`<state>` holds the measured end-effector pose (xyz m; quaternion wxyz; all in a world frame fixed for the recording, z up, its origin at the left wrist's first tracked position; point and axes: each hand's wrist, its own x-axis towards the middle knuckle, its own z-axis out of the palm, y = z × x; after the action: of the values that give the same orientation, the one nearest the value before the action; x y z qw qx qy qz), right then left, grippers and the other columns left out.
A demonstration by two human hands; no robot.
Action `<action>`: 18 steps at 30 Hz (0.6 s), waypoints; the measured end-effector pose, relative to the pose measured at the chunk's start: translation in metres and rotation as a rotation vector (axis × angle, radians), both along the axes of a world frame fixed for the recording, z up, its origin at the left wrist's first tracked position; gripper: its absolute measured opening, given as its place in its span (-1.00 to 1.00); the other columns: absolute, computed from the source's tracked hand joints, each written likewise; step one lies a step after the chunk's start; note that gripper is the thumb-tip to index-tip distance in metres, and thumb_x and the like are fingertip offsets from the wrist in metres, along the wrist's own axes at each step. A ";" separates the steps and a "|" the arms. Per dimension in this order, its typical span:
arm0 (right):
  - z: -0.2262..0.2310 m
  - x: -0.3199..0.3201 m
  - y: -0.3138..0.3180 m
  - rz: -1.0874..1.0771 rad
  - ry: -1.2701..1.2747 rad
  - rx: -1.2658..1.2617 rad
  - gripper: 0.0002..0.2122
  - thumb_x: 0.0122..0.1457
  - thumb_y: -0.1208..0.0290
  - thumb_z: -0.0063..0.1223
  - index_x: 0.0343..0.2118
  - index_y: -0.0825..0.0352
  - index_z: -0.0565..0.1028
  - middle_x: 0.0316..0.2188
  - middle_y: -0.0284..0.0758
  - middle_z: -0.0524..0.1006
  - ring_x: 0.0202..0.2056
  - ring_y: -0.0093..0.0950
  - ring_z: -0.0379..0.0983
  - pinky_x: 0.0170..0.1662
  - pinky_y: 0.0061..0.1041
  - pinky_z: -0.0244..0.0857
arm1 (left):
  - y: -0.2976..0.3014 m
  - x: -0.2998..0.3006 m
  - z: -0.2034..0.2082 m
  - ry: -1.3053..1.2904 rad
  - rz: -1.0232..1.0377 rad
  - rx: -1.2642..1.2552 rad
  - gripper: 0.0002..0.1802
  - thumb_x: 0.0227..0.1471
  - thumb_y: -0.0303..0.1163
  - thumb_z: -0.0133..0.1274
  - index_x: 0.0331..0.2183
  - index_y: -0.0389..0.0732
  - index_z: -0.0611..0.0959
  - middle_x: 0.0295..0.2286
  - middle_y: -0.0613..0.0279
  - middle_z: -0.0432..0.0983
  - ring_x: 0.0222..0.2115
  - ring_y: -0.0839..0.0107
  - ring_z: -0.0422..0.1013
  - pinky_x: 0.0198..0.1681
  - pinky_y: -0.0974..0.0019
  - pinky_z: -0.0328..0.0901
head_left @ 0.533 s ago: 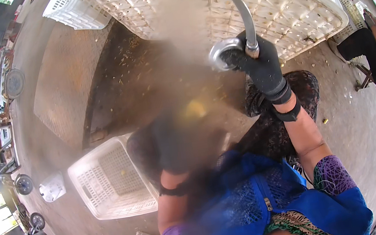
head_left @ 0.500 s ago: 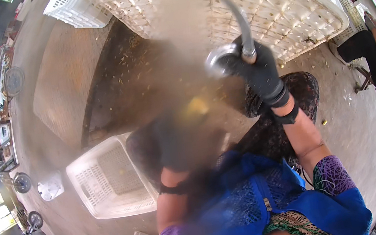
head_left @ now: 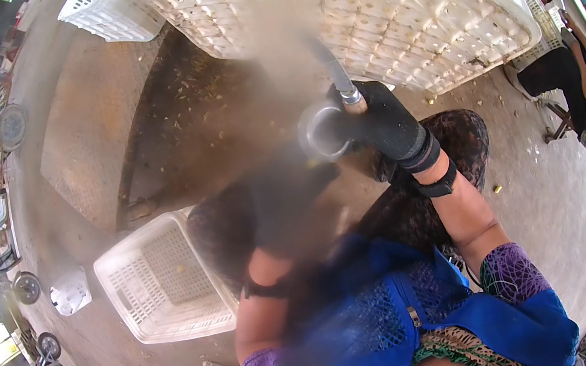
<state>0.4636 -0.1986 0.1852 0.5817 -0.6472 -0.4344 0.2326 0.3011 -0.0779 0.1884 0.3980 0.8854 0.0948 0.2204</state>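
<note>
In a black glove, my right hand [head_left: 392, 126] is closed around the handle of a curved knife [head_left: 339, 74]; its blade points up and to the left, and its tip fades into a blurred patch. A round, shiny metal piece [head_left: 322, 133] with a bright rim sits against the fingers of that hand; its kind is unclear. My left hand [head_left: 285, 203], also in a dark glove, is lower and to the left, above my knees. Blur hides its fingers and anything in them.
Ahead, a large white plastic crate [head_left: 405, 22] shows its dirty, ribbed underside. An open white crate [head_left: 171, 277] stands by my left knee, with a white container [head_left: 70, 292] beyond it. Brown scraps litter a dark sheet [head_left: 177, 117]. Another person [head_left: 585, 86] sits at right.
My right hand has moved left and slightly down with the knife and the metal piece. A blurred yellow spot near my left hand no longer shows.
</note>
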 end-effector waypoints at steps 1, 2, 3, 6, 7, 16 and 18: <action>-0.003 -0.002 0.000 -0.009 -0.031 0.000 -0.77 0.06 0.52 0.23 -0.22 0.35 0.46 -0.43 -0.44 0.52 -0.39 -0.64 0.47 -0.34 -0.58 0.41 | 0.001 0.001 0.000 0.002 -0.006 0.003 -0.83 -0.06 -0.63 0.14 -0.34 -0.23 0.60 -0.57 0.50 0.41 -0.62 0.71 0.28 -0.63 0.55 0.16; -0.006 -0.003 0.000 -0.065 -0.205 -0.013 -0.77 0.07 0.52 0.23 -0.22 0.36 0.46 -0.42 -0.44 0.51 -0.38 -0.63 0.47 -0.33 -0.57 0.42 | 0.001 0.002 0.000 0.004 -0.009 0.003 -0.83 -0.06 -0.63 0.14 -0.34 -0.23 0.60 -0.57 0.50 0.41 -0.62 0.71 0.28 -0.64 0.55 0.16; -0.009 -0.007 0.000 -0.129 -0.298 -0.048 -0.77 0.07 0.54 0.22 -0.21 0.36 0.46 -0.42 -0.44 0.52 -0.38 -0.62 0.47 -0.32 -0.56 0.42 | 0.002 0.003 0.000 0.002 -0.011 -0.001 -0.83 -0.06 -0.63 0.14 -0.34 -0.23 0.60 -0.57 0.49 0.41 -0.62 0.71 0.28 -0.64 0.55 0.16; -0.014 -0.011 0.001 -0.185 -0.313 -0.016 -0.81 0.09 0.58 0.18 -0.24 0.38 0.46 -0.42 -0.42 0.52 -0.38 -0.60 0.48 -0.32 -0.55 0.43 | 0.004 0.003 0.002 0.009 -0.003 -0.047 -0.83 -0.06 -0.62 0.14 -0.33 -0.23 0.60 -0.57 0.49 0.41 -0.63 0.71 0.28 -0.64 0.55 0.15; -0.014 -0.010 0.002 -0.204 -0.289 0.007 -0.83 0.09 0.59 0.17 -0.26 0.38 0.46 -0.42 -0.41 0.53 -0.38 -0.60 0.48 -0.32 -0.55 0.43 | 0.004 0.003 0.002 0.013 0.001 -0.079 -0.83 -0.05 -0.62 0.13 -0.32 -0.23 0.60 -0.57 0.49 0.41 -0.63 0.71 0.28 -0.64 0.55 0.15; -0.005 -0.006 0.001 -0.283 0.071 0.131 -0.85 0.08 0.56 0.17 -0.28 0.35 0.48 -0.48 -0.41 0.54 -0.51 -0.64 0.47 -0.48 -0.67 0.35 | 0.005 -0.007 0.000 0.028 0.033 -0.300 -0.82 -0.04 -0.59 0.13 -0.30 -0.23 0.60 -0.56 0.47 0.43 -0.63 0.70 0.28 -0.65 0.55 0.15; -0.010 -0.005 -0.003 -0.221 0.066 0.131 -0.83 0.09 0.52 0.16 -0.24 0.35 0.48 -0.48 -0.42 0.53 -0.54 -0.64 0.44 -0.52 -0.67 0.32 | 0.006 -0.003 -0.002 0.019 0.026 -0.249 -0.82 -0.04 -0.59 0.12 -0.29 -0.23 0.60 -0.56 0.46 0.43 -0.64 0.70 0.28 -0.65 0.55 0.15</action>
<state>0.4589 -0.2018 0.1757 0.6588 -0.6437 -0.3552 0.1596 0.2980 -0.0720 0.1862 0.5009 0.8300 0.1368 0.2035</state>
